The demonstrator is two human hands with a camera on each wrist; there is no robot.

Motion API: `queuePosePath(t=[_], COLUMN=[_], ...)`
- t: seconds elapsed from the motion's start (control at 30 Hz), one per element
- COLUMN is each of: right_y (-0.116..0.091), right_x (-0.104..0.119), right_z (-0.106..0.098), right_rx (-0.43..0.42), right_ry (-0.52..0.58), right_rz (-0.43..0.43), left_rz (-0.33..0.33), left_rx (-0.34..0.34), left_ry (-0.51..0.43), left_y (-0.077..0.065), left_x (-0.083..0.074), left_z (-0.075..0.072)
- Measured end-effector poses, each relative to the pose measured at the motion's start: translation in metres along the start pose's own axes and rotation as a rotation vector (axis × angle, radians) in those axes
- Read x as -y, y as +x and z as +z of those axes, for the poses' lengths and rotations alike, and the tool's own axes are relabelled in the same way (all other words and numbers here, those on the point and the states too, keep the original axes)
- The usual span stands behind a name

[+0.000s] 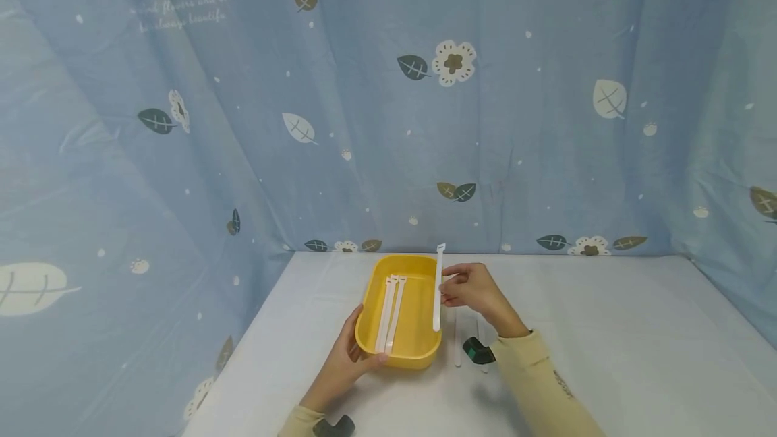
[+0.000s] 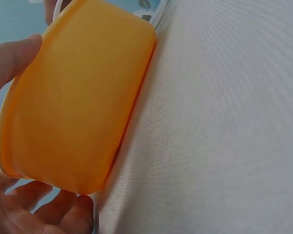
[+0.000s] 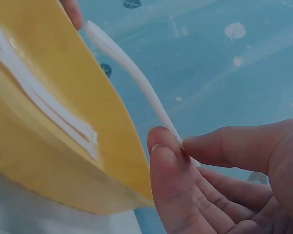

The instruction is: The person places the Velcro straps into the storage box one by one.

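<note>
My right hand (image 1: 476, 292) pinches a white cable-tie strap (image 1: 438, 292) between thumb and fingertips. This strap stands over the right rim of a yellow tray (image 1: 425, 349), its slotted head at the far end. Around the tray's near left corner my left hand (image 1: 342, 363) holds on; the left wrist view has its thumb (image 2: 14, 61) at the rim and the other fingers (image 2: 63, 209) against the tray's wall. Inside the tray, three similar white straps (image 1: 390, 315) lie side by side, towards the left, heads at the far end.
On the white-covered table (image 1: 607, 342), right of the tray, lie more white straps (image 1: 458, 342), partly hidden by the right hand and its wrist camera (image 1: 479, 351). A blue patterned cloth (image 1: 516, 120) hangs behind the table and along both sides.
</note>
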State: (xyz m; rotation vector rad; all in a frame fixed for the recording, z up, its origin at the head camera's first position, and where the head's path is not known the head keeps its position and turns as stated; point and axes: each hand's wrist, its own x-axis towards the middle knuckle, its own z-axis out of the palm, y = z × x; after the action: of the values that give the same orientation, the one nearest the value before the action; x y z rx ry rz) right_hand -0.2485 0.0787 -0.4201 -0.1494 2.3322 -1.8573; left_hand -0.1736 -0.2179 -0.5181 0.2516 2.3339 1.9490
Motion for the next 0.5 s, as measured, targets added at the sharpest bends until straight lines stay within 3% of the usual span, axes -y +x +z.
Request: queuePosePath(t=[0.5], right_y=[0.011], right_x=[0.001], right_z=[0.021], right_rx=[0.01], right_ry=[-0.028], right_rz=[0.031], left_rz=[0.008], left_rx=[0.002], left_ry=[-0.001], left_y=[0.001], left_x=[0.001], left_z=[0.0])
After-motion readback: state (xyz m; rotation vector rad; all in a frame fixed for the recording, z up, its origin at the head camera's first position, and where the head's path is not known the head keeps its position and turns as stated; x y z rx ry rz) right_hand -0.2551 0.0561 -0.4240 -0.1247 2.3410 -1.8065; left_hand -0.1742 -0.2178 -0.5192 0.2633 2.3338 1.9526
